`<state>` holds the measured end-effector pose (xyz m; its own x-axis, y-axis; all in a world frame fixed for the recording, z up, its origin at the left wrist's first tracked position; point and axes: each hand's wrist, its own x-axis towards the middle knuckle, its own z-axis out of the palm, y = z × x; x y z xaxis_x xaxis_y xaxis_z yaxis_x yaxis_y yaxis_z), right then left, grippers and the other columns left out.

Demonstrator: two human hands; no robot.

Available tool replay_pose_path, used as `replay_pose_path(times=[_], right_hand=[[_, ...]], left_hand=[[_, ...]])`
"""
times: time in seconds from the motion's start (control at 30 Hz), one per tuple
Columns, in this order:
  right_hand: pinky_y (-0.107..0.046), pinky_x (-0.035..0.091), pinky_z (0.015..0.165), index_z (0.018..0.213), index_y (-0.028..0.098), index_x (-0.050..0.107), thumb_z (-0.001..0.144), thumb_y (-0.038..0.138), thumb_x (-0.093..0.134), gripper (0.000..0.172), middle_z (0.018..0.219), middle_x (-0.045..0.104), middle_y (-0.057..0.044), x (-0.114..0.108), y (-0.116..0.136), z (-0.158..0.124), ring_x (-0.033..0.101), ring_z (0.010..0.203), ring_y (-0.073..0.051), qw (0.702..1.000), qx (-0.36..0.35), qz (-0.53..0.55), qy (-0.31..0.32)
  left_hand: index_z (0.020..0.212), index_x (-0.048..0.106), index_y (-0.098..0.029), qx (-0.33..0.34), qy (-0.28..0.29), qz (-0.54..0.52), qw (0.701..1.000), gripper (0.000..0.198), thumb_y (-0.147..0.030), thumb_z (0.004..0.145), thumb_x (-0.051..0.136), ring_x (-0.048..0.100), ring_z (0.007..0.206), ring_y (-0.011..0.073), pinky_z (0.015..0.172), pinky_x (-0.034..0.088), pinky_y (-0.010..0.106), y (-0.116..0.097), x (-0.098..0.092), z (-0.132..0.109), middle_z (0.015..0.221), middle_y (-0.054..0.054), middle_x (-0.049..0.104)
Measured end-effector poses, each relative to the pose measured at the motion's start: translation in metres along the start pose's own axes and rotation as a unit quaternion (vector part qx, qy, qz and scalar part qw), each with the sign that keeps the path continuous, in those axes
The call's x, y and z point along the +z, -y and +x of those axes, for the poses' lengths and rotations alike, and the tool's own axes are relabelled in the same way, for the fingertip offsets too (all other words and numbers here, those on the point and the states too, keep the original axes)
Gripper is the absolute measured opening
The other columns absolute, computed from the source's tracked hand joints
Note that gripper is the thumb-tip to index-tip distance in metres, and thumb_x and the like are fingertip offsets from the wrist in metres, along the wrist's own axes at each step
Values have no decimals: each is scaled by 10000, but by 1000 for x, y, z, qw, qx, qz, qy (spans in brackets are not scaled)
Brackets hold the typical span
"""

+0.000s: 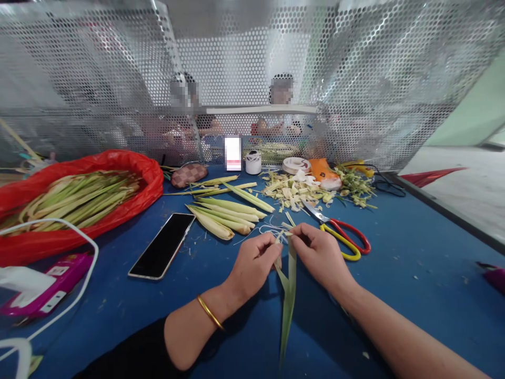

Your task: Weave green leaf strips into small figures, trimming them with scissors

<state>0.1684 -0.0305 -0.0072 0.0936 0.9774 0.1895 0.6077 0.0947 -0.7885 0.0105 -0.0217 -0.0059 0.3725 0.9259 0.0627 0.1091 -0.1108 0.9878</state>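
Both hands pinch the upper end of a long green leaf strip [291,289], whose folded blades hang down toward the table's near edge. My left hand [252,263], with a gold bangle at the wrist, closes thumb and finger on one side of it. Close by on the other side, my right hand [317,252] grips the leaf too. Scissors [342,237] with one red and one yellow handle lie just beyond my right hand. White threads [268,229] are scattered past the fingertips. Several pale green husk-like pieces [224,213] lie beyond my left hand.
A red plastic bag [152,192] of long leaves stands at the left, near a purple power strip [67,281] with a white cable. A black-screened phone [163,246] lies left of the husks. Trimmings [292,192] and a tape roll [295,165] lie before a perforated metal screen [244,58].
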Motion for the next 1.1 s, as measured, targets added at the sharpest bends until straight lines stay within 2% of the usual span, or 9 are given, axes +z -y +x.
replay_pose_path(times=[0.1,0.2,0.33,0.47,0.53,0.7,0.9,1.1], right_hand=[[-247,302,489,621,209,497,811,290,498,206,513,445,51,0,-3,2,396,490,-119,1000,13,17,-8],[-254,368,524,647,203,520,811,330,523,208,555,492,40,1,-4,4,466,524,-126,995,24,97,10],[-268,472,577,791,172,598,776,422,604,251,675,602,0,6,1,2,597,605,-151,965,99,211,123],[-214,461,507,759,162,591,737,382,640,226,675,603,8,14,8,-7,605,588,-125,934,138,207,257],[-194,451,477,740,168,584,723,323,628,162,612,573,35,17,10,-11,577,541,-103,927,148,204,277],[-188,460,426,692,176,582,676,248,574,75,517,535,60,22,9,-14,529,465,-90,926,170,230,249],[-208,480,424,648,175,561,669,321,615,157,487,532,61,25,9,-9,519,444,-92,929,160,298,153],[-202,457,449,686,157,591,699,407,665,261,521,548,48,25,10,-7,492,459,-82,929,142,329,89]], left_hand=[[576,499,-194,21,-2,-5,1000,291,-280,854,495,489,561,125,586,403,247,-2,0,-1,561,-16,540],[595,493,-194,26,-26,-9,999,299,-319,867,502,488,555,123,573,409,241,0,0,0,564,-19,535],[665,528,-194,20,-108,23,994,280,-393,861,540,488,554,118,552,398,227,8,-2,4,589,-32,532],[699,573,-190,25,-164,71,984,270,-414,850,559,495,545,112,541,394,214,12,-5,7,599,-34,558],[687,571,-191,31,-171,90,981,277,-413,851,559,504,543,111,542,397,211,10,-6,7,592,-34,565],[702,585,-194,41,-191,86,977,274,-420,855,557,520,547,113,532,401,208,5,-6,4,603,-33,583],[781,626,-191,48,-186,99,976,117,-306,767,643,582,632,142,563,432,223,6,-5,3,705,-10,639],[786,599,-180,19,-173,63,983,158,-324,745,651,585,677,160,626,459,256,13,-3,7,738,13,641]])
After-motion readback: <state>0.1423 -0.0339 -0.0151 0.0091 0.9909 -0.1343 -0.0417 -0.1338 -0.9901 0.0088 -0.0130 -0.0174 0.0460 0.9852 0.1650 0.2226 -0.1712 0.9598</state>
